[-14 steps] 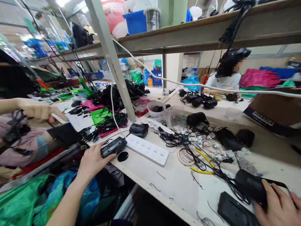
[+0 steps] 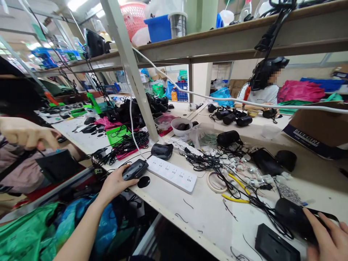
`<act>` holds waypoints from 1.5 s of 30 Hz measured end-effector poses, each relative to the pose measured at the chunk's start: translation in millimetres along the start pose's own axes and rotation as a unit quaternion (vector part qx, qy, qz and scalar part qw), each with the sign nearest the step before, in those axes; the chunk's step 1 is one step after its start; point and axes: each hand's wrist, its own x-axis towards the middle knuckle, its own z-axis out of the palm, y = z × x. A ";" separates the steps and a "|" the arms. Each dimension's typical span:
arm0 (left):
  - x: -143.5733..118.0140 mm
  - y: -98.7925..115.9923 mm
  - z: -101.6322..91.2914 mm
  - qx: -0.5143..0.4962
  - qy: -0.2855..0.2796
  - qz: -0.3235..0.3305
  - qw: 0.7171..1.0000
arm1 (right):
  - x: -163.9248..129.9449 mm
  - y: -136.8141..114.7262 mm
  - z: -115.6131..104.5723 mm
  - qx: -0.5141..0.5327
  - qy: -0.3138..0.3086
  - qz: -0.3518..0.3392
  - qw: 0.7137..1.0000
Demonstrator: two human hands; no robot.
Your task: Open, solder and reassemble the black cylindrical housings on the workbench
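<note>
My left hand [image 2: 115,184] is closed around a black plastic housing [image 2: 135,169], thumb on the near side. That housing is at the table's front edge, against the end of a white power strip [image 2: 172,174]. At the lower right, my right hand [image 2: 330,233] has its fingers over the end of a black cylindrical housing [image 2: 293,217] with a strap-like bracket. Part of this hand is cut off by the frame. A flat black rectangular part [image 2: 276,243] lies just in front of the cylinder. Another black housing [image 2: 161,150] rests behind the power strip.
Yellow-handled pliers [image 2: 237,188], a tape roll [image 2: 216,181], black cables [image 2: 214,165] and small parts cover mid-table. A metal post [image 2: 136,72] and white cable [image 2: 206,95] cross the view. A co-worker's hand [image 2: 29,134] is at left; another person [image 2: 261,85] sits opposite.
Both my hands stay on the same housings, with only a slight shift of the view. The co-worker's hand and the black panel beneath it at left have moved leftward.
</note>
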 end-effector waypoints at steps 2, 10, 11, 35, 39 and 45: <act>-5.3 0.7 0.5 -0.007 0.007 -0.010 1.000 | 16.3 -24.1 -8.6 -0.024 0.025 -0.069 0.997; -36.7 1.8 0.0 -0.095 0.057 0.010 0.994 | 36.0 -155.8 26.2 0.241 -0.119 -0.177 0.947; -41.2 3.0 -1.0 -0.103 0.059 0.027 0.993 | 36.8 -170.5 35.2 0.268 -0.155 -0.172 0.935; -85.4 75.0 25.0 -0.170 -0.142 0.192 0.956 | 130.7 -277.7 63.4 0.396 -0.394 0.035 0.828; -64.9 85.0 34.4 -0.186 -0.104 0.189 0.959 | 149.2 -321.3 64.7 0.430 -0.387 0.079 0.811; -36.4 85.8 51.2 -0.210 -0.047 0.136 0.967 | 169.4 -417.3 97.9 0.421 -0.388 0.079 0.816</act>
